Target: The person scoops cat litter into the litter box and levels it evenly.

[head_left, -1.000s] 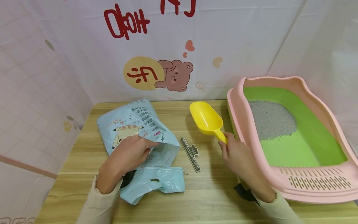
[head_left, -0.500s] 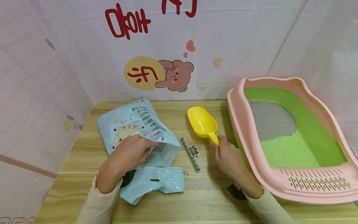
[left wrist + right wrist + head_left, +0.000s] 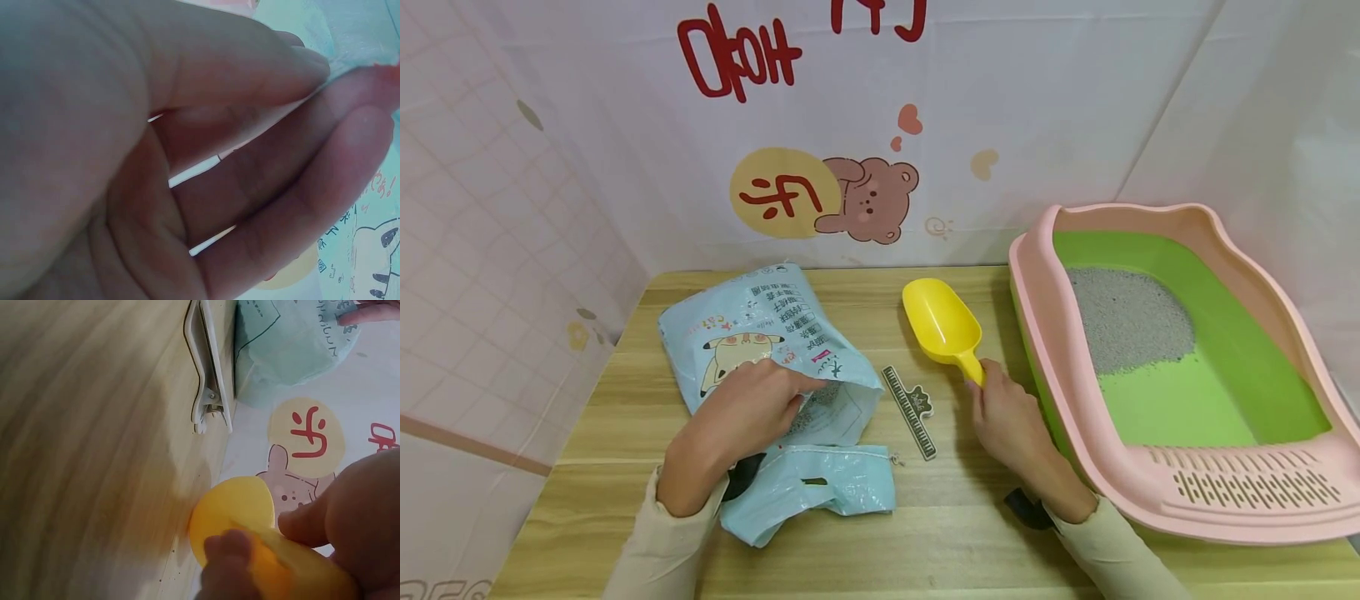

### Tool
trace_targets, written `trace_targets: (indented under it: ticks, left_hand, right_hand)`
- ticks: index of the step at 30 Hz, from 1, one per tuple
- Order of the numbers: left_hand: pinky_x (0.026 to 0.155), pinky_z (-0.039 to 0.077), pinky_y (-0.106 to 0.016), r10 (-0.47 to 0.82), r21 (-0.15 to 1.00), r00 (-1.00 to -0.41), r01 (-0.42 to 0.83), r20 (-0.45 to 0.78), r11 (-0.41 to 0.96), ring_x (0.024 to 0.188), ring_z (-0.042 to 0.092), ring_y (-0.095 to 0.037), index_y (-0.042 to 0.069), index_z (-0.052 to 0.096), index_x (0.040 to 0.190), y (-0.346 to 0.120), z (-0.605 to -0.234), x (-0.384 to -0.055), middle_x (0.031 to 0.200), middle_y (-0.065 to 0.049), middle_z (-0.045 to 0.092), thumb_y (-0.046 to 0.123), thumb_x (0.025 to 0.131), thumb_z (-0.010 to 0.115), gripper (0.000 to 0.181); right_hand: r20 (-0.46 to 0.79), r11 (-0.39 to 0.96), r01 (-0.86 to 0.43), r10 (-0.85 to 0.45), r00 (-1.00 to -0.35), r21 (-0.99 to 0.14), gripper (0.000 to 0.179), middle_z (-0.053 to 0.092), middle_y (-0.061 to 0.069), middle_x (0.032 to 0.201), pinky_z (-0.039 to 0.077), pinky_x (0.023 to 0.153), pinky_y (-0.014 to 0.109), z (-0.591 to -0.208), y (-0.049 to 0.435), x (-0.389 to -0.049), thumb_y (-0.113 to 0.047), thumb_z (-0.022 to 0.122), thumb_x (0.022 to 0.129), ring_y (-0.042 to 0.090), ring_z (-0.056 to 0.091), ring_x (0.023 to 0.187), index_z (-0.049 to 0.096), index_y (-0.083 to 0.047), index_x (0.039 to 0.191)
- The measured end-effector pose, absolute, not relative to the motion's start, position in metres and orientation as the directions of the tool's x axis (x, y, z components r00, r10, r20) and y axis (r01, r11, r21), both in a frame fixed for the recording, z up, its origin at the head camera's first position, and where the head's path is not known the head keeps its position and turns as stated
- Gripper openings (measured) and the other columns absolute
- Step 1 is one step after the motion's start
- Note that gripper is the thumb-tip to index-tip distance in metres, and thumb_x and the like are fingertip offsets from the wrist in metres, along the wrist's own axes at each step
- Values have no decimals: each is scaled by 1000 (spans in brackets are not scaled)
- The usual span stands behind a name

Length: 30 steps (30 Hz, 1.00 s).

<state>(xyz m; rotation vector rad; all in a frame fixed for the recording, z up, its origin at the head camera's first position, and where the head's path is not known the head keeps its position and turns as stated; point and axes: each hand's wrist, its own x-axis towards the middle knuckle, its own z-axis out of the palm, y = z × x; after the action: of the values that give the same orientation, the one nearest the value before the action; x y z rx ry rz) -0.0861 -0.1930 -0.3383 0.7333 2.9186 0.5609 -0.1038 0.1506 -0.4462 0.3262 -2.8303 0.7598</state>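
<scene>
My left hand (image 3: 741, 417) pinches the upper lip of a light blue cat litter bag (image 3: 760, 308), holding its mouth apart. Grey litter (image 3: 812, 408) shows inside. In the left wrist view, thumb and fingers meet on the bag's thin edge. My right hand (image 3: 1011, 417) grips the handle of a yellow scoop (image 3: 942, 321), whose bowl faces up with nothing in it, between the bag and the litter box. The right wrist view shows the thumb and fingers around the scoop handle (image 3: 275, 550), low by the tabletop.
A pink and green litter box (image 3: 1067, 367) with a patch of grey litter stands on the right. A long bag clip (image 3: 912, 412) lies between bag and right hand. The torn-off blue bag top (image 3: 820, 483) lies in front of the bag. A printed curtain (image 3: 985, 125) backs the wooden table (image 3: 947, 533).
My right hand has moved the scoop a little left, away from the litter box, and then nearly stopped. The left hand and the bag stay in place.
</scene>
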Motion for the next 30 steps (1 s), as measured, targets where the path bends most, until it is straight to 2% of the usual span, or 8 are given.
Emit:
trace_targets:
  ticks: [4, 10, 13, 17, 24, 30]
  left_hand:
    - [50, 38, -28, 467, 368, -884, 435, 4, 821, 51, 42, -10, 12, 84, 128, -192, -339, -86, 100, -8, 82, -8, 98, 67, 40]
    - [50, 37, -28, 463, 357, -886, 432, 0, 828, 50, 40, -10, 12, 84, 128, -193, -339, -87, 80, -1, 75, -8, 97, 67, 40]
    - [50, 37, -28, 461, 360, -888, 427, -9, 830, 49, 38, -10, 11, 84, 129, -193, -339, -87, 76, 1, 72, -7, 98, 68, 39]
    - [50, 36, -27, 459, 367, -888, 425, -8, 828, 49, 37, -9, 11, 84, 129, -192, -338, -88, 74, 1, 71, -7, 99, 68, 38]
    - [49, 35, -27, 455, 375, -890, 419, -9, 827, 48, 35, -9, 10, 84, 128, -192, -338, -88, 69, 4, 66, -7, 99, 68, 38]
    - [49, 36, -27, 454, 376, -891, 417, -13, 828, 48, 37, -9, 10, 84, 128, -192, -339, -87, 77, 0, 73, -6, 99, 68, 37]
  right_hand:
    - [185, 851, -243, -175, -967, -466, 33, 61, 16, 82, 51, 53, 50, -448, 152, -103, -12, 62, 111, 30, 58, 63, 55, 11, 134]
    - [153, 860, -235, -185, -971, -453, 36, 62, 17, 83, 52, 54, 49, -450, 153, -102, -12, 62, 111, 30, 59, 64, 53, 14, 135]
    - [153, 860, -240, -191, -970, -450, 36, 63, 18, 85, 53, 56, 49, -450, 153, -102, -11, 63, 110, 31, 59, 65, 53, 14, 135]
    - [171, 859, -264, -209, -963, -438, 35, 64, 20, 90, 55, 59, 52, -449, 153, -103, -9, 64, 110, 33, 62, 69, 54, 16, 133]
    - [202, 869, -289, -224, -954, -402, 35, 70, 32, 105, 59, 69, 61, -449, 152, -103, -8, 63, 109, 44, 72, 84, 55, 17, 132]
    - [168, 864, -259, -205, -964, -431, 35, 67, 25, 99, 58, 67, 59, -450, 153, -102, -9, 63, 110, 40, 69, 80, 55, 16, 133]
